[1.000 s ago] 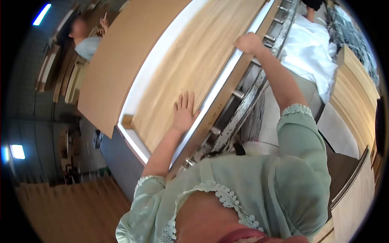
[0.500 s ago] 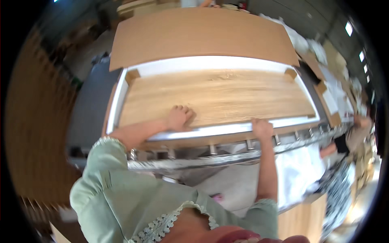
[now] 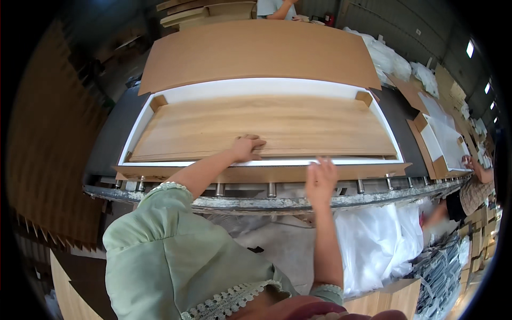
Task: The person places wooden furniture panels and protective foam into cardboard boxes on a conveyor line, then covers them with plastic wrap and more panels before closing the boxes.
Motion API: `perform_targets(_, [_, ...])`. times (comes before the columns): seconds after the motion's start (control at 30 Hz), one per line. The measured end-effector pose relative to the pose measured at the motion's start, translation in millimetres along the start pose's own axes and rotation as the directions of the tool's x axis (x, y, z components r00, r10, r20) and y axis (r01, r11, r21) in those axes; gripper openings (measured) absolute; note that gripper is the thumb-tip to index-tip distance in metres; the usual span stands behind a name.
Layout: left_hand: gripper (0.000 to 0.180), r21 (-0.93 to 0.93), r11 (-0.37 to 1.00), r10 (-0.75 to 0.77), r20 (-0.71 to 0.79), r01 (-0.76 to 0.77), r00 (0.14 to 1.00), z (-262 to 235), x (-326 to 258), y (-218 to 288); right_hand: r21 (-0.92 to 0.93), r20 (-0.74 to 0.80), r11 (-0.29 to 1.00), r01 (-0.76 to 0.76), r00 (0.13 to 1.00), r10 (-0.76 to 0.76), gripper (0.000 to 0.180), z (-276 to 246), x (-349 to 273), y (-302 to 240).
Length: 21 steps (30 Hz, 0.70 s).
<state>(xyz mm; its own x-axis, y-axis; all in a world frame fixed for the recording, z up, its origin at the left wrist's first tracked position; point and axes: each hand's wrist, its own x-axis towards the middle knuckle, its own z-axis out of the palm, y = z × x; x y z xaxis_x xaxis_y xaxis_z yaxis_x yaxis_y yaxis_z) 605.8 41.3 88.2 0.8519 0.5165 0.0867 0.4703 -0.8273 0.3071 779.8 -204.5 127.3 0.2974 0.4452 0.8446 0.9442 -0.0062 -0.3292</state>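
Note:
A wood-grain panel (image 3: 298, 121) lies flat inside a long cardboard box (image 3: 256, 172) with white foam lining (image 3: 256, 85) along its walls. My left hand (image 3: 248, 148) rests on the panel close to its near edge, fingers stretched out and holding nothing. At the near wall of the box, right of centre, is my right hand (image 3: 321, 178). It is slightly blurred, its fingers extended upward and apart from any held thing. The wide cardboard flap (image 3: 261, 50) of the box stands raised on the far side. Brown corner pieces (image 3: 364, 98) sit in the far corners.
The box sits on a dark conveyor (image 3: 109, 141) with metal rollers and a worn front rail (image 3: 256, 204). At the right a co-worker (image 3: 472, 186) handles another open box (image 3: 442, 141). White plastic sheeting (image 3: 373, 245) hangs below the rail. Another person (image 3: 274, 9) stands beyond the flap.
The box has shifted left in view and now lies straighter. My right hand has come off the near edge with its fingers straightened. My left hand stays on the panel.

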Motion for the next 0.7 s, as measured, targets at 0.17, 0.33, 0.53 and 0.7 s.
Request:
perform_targets(0.17, [0.055, 0.034, 0.996, 0.081, 0.046, -0.082, 0.996, 1.1, 23.1, 26.1, -0.374, 0.012, 0.926, -0.049, 0.998, 0.057, 0.006, -112.9, -9.5, 158.7])
perform_targets(0.33, [0.054, 0.24, 0.968, 0.08, -0.024, -0.072, 0.997, -13.6, 8.1, 32.6, -0.433, 0.079, 0.895, -0.102, 0.985, 0.15, 0.012, -148.6, -3.4, 220.2])
perform_targets(0.53, [0.075, 0.2, 0.979, -0.027, 0.34, -0.044, 0.94, -30.1, 86.2, 113.4, -0.427, 0.184, 0.901, 0.07, 0.983, 0.01, 0.012, -158.3, 38.3, 283.2])
perform_targets(0.7, [0.075, -0.124, 0.911, 0.412, 0.236, -0.393, 0.88, 23.1, 204.3, 229.7, -0.47, 0.562, 0.876, -0.108, 0.729, 0.392, 0.038, -140.2, 97.1, 334.8])
